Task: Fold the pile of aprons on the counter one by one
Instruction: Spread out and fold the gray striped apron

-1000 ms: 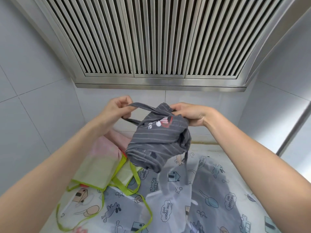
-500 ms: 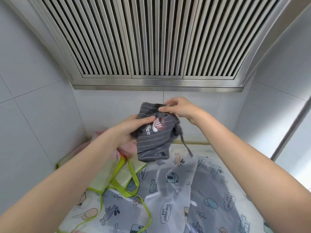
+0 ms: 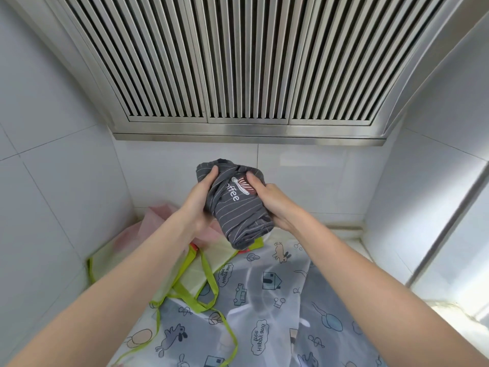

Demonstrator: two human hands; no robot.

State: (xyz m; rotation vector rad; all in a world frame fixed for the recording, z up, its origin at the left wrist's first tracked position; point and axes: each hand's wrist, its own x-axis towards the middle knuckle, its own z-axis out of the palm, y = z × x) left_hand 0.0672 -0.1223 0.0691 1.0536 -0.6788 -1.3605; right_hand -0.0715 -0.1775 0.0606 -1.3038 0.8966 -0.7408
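Left hand point(image 3: 197, 205) and right hand point(image 3: 274, 202) clasping grey apron point(image 3: 238, 210) bundle from both sides, fingers curled round it — likely keeping folds compact; unfolded aprons point(image 3: 264, 300) lying below.

The grey striped apron point(image 3: 238, 207) bears white letters reading "offee" beside a red and white emblem; whatever letter comes before them is lost in a fold. The translucent printed apron point(image 3: 264, 300) carries small speech-bubble labels, seen mirrored through the cloth; their two short lines of letters are too small to read surely.
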